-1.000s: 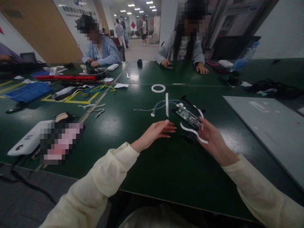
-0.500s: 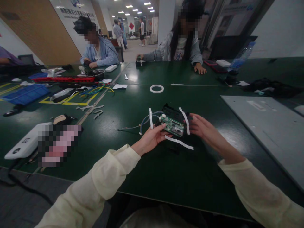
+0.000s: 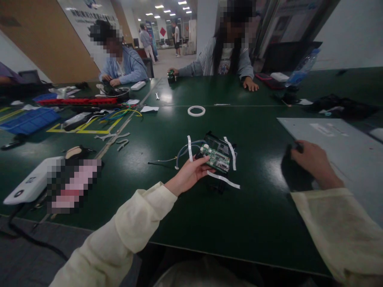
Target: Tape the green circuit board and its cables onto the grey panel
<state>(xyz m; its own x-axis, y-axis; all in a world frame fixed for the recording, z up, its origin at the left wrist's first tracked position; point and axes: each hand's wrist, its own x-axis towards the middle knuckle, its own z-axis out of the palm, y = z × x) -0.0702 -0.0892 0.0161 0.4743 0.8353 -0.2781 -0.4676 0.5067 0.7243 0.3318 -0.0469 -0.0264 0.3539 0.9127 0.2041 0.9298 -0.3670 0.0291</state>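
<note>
1. Head view: the left hand (image 3: 188,175) reaches out over the dark green counter (image 3: 209,215), its fingertips closed on the near left edge of a small green circuit board (image 3: 216,158).
2. The board sits on a black housing (image 3: 220,145) near the middle of the counter, with white tape strips (image 3: 223,179) sticking out from its sides and front.
3. A thin bundle of blue and white wires (image 3: 182,150) trails off the board to the left, lying on the counter.
4. The right hand (image 3: 314,163) is well apart from the board, over at the right, fingers curled on a dark black item (image 3: 295,175) beside the edge of a grey panel (image 3: 338,143); the item is too blurred to make out.
5. Both sleeves are pale cream.
6. Farther back on the counter lies a white tape ring (image 3: 196,111).
7. To the left are a white device (image 3: 28,185), a blue tray (image 3: 28,119) and a tangle of coloured cables (image 3: 119,113).
8. Across the counter sit two other people, one in a light blue top (image 3: 127,69) and one in a grey striped cardigan (image 3: 209,59), each with hands on small items of their own.
9. A plastic bottle (image 3: 302,69) lies at the far right.
</note>
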